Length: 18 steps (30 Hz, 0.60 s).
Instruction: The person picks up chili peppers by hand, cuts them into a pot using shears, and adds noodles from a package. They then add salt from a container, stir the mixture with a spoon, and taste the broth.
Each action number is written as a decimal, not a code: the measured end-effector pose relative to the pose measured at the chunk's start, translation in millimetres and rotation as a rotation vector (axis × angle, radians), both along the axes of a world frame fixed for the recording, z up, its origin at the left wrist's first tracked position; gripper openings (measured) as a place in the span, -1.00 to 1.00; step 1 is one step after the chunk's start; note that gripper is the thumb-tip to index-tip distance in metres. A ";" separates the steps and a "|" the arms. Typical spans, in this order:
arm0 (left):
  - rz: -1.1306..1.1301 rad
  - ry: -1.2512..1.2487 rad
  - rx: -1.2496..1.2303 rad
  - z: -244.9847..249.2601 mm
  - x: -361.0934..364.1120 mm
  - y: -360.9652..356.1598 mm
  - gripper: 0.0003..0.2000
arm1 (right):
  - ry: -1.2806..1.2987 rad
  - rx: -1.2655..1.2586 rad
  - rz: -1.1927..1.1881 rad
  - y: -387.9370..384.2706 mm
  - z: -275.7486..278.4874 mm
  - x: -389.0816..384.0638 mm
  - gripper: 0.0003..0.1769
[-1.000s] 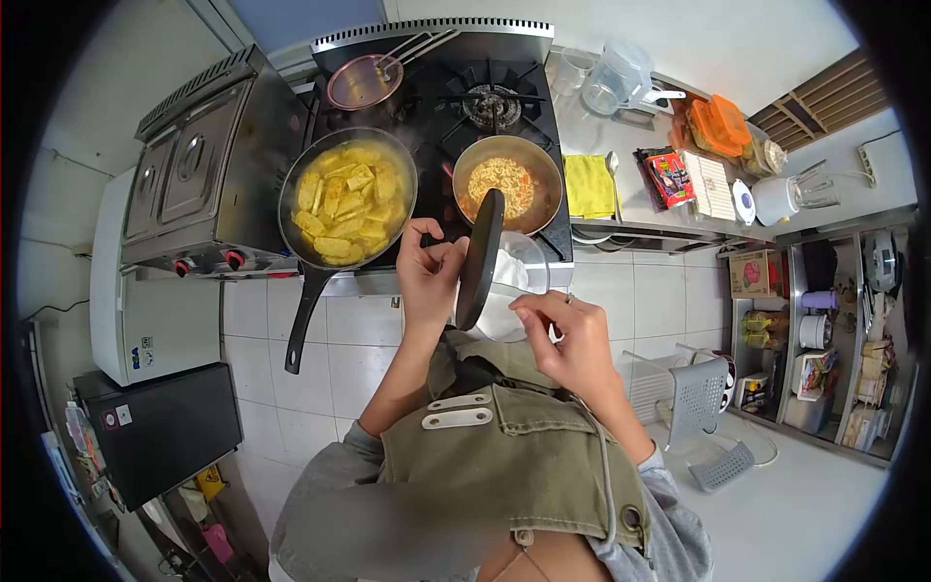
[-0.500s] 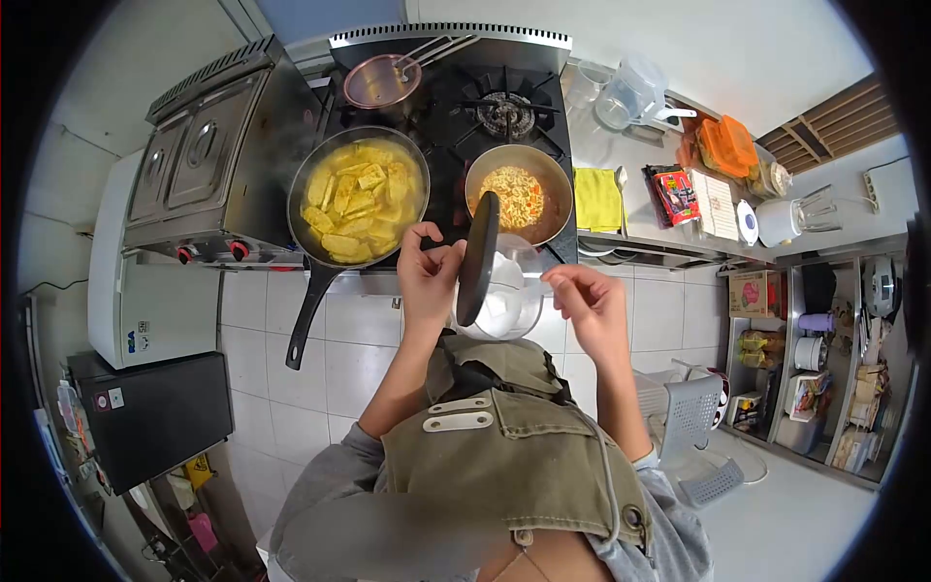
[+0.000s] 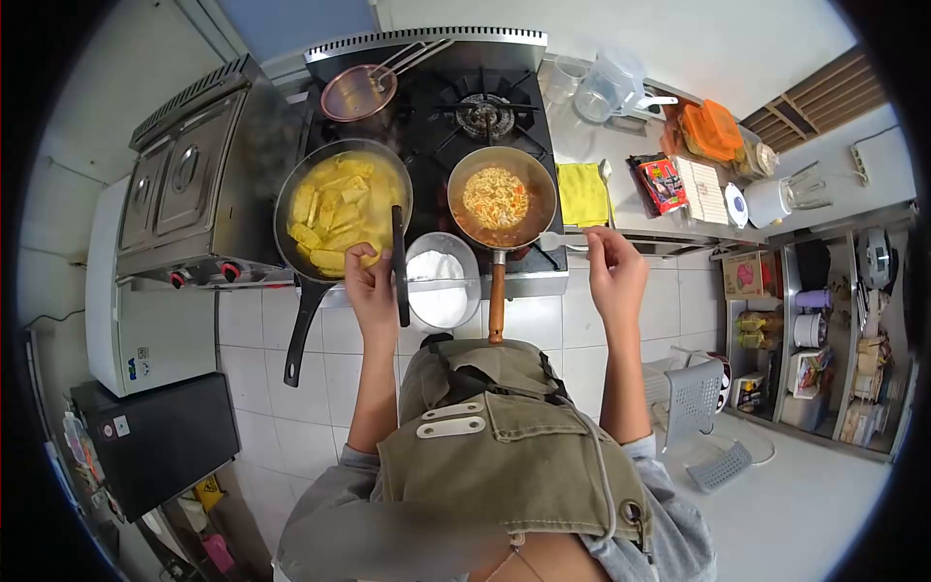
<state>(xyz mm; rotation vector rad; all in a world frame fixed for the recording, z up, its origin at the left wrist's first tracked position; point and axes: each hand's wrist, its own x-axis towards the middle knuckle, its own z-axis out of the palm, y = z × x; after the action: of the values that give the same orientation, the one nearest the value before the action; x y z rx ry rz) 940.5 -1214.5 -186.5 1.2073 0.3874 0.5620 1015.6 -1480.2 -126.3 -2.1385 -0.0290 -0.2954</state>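
Note:
My left hand (image 3: pixel 369 283) is closed on a round black lid (image 3: pixel 400 267), which stands edge-on beside a clear tub (image 3: pixel 469 308) of white powder (image 3: pixel 438 283). What supports the tub is hidden. My right hand (image 3: pixel 615 270) pinches a small translucent spoon (image 3: pixel 555 241) by its handle, its bowl just right of the noodle pan's rim. That pan (image 3: pixel 454 218), with a wooden handle, contains noodles (image 3: pixel 496 197) in reddish broth. To the left, a black frying pan (image 3: pixel 308 303) contains yellow pieces (image 3: pixel 341 209) in steaming yellow liquid.
The black stove (image 3: pixel 427 136) bears a glass-lidded pot (image 3: pixel 359 94) at the back left. On the right counter are a yellow cloth (image 3: pixel 580 192), a metal spoon (image 3: pixel 607 179), a red packet (image 3: pixel 663 184) and a clear jug (image 3: pixel 606 95). A steel oven (image 3: pixel 184 184) stands left.
My left hand has moved left with the lid, and the tub has shifted left too. My right hand has drawn the spoon out of the tub towards the noodle pan's right side.

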 end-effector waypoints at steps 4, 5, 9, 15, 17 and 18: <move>-0.151 0.045 -0.039 4.4 6.2 -22.4 -0.79 | -0.048 0.173 0.184 13.0 34.5 -40.4 -0.92; -0.177 0.077 -0.040 8.9 7.4 -30.1 -0.77 | -0.096 0.120 0.252 18.6 38.0 -47.9 -0.91; -0.365 -0.014 -0.104 15.0 6.9 -49.8 -0.69 | -0.135 -0.041 0.425 23.7 28.9 -63.4 -0.76; -0.295 0.032 -0.199 19.5 3.4 -50.4 -0.62 | 0.127 0.254 0.180 -29.2 -3.3 -32.8 -0.73; -0.290 0.030 -0.179 23.8 -2.3 -44.3 -0.62 | 0.229 0.338 0.065 -57.6 -41.4 -12.4 -0.76; -0.288 0.026 -0.160 24.8 -5.4 -41.1 -0.61 | 0.292 0.419 0.053 -70.3 -60.7 -4.1 -0.75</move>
<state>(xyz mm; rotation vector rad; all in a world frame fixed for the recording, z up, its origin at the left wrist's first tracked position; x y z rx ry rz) 935.2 -1255.6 -161.7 1.0931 0.2684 0.2619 1011.4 -1550.6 -187.0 -1.7416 0.1334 0.0441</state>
